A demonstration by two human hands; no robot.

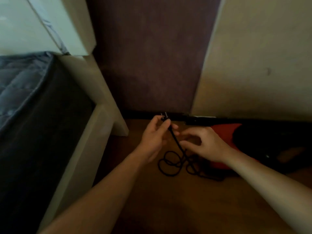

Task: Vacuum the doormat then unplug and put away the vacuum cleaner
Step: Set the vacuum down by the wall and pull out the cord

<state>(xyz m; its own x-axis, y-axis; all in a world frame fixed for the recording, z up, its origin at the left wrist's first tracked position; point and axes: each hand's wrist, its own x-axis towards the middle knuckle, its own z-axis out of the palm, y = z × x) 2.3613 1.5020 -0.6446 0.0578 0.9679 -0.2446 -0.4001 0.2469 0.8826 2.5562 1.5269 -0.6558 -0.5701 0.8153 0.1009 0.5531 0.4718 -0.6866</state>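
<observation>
Vacuum cleaner (224,131) lay red and black on the floor (168,203). Just left of it, the left hand (155,137) pinched the plug (164,117); the cord (176,141), seemingly limp and light, trailed into loose coils, best gathered in loops. Whether the right hand (206,144) gripped it was unclear.

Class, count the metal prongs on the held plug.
2. Both stick up from the plug in the left hand, side by side: the left prong and the right prong. None looks hidden.

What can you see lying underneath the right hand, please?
Loops of black cord on the wooden floor, beside the red vacuum cleaner. The right hand and forearm cover part of both.
</observation>
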